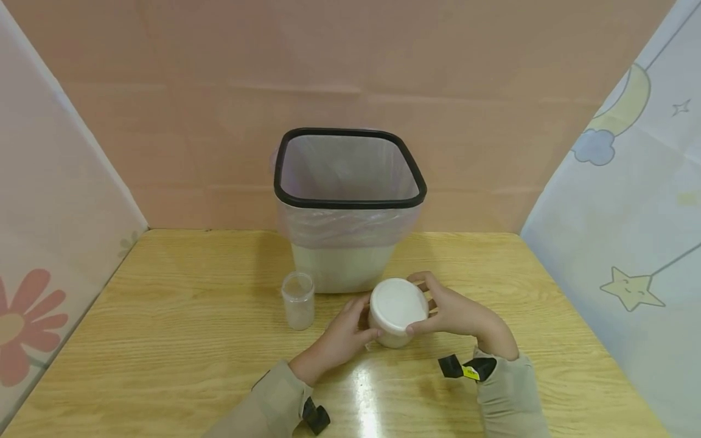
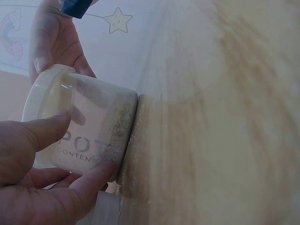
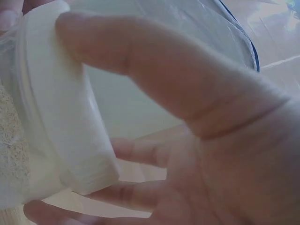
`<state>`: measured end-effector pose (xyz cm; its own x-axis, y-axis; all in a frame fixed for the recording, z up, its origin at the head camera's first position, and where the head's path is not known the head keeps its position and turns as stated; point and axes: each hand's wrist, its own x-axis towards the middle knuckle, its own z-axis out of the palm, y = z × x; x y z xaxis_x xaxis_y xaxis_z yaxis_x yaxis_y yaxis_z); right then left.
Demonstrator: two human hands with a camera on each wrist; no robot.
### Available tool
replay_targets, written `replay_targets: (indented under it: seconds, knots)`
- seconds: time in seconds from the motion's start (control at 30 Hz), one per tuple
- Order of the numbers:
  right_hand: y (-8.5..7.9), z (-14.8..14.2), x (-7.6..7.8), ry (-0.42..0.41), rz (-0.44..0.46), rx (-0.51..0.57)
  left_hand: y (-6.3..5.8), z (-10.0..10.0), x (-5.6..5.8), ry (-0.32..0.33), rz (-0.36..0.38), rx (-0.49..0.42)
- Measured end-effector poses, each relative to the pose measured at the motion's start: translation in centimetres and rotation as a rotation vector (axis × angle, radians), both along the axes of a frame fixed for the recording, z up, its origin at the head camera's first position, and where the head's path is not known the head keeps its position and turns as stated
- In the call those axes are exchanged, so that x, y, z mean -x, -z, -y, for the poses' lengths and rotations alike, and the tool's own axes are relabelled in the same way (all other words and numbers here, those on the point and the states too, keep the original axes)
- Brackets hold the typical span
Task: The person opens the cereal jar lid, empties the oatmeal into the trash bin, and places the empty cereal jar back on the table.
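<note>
A clear jar [image 2: 86, 136] with a white lid [image 1: 398, 303] stands upright on the wooden table. Printed letters mark its side, and a beige, grainy material shows low inside it. My left hand [image 1: 341, 336] grips the jar's body from the left, thumb and fingers spread around the wall. From the right, my right hand [image 1: 457, 311] holds the lid's edge, with its thumb on the near rim and fingers curved around the far side. The lid sits on the jar's mouth in the right wrist view. Left of my left hand stands a small clear cup [image 1: 299, 307].
Just behind the jar, a white trash bin [image 1: 342, 267] with a black rim [image 1: 350, 204] and a pale liner bag stands against the back wall covering. Printed panels [image 1: 619, 219] rise along both sides of the wooden table [image 1: 181, 340].
</note>
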<state>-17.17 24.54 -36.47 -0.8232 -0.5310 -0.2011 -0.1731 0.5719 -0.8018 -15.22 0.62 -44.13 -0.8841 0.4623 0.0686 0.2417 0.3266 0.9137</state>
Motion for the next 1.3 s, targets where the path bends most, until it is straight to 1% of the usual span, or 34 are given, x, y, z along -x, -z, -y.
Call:
replay_targets:
  seconds: [0.17, 0.3, 0.4, 0.53, 0.63, 0.9, 1.13, 1.23, 1.3]
  knots:
    - [-0.11, -0.12, 0.1, -0.051, 0.014, 0.008, 0.05, 0.07, 0.06, 0.0, 0.002, -0.009]
    - [-0.12, -0.13, 0.17, -0.081, 0.001, -0.004, 0.16, 0.09, 0.07, -0.004, 0.001, -0.013]
    - [-0.11, -0.15, 0.13, -0.076, 0.006, 0.001, 0.26, 0.05, 0.08, -0.007, -0.003, -0.015]
    - [-0.02, -0.14, -0.04, -0.02, 0.031, 0.015, 0.49, -0.02, 0.12, -0.004, -0.01, -0.011]
    - [0.17, -0.16, -0.16, 0.0, 0.031, 0.024, 0.63, -0.05, 0.04, 0.003, -0.015, -0.004]
    - [0.39, -0.46, -0.34, -0.069, 0.019, 0.049, 0.71, -0.21, -0.11, 0.007, -0.008, -0.003]
    - [0.26, -0.61, -0.11, -0.099, -0.008, 0.016, 0.46, -0.15, 0.05, 0.005, -0.018, 0.0]
    - [0.16, -0.61, 0.04, -0.109, -0.002, 0.032, 0.35, -0.07, 0.1, 0.007, -0.011, -0.003]
    - [0.09, -0.61, 0.15, -0.102, 0.012, 0.049, 0.32, -0.06, 0.18, 0.007, -0.015, 0.001]
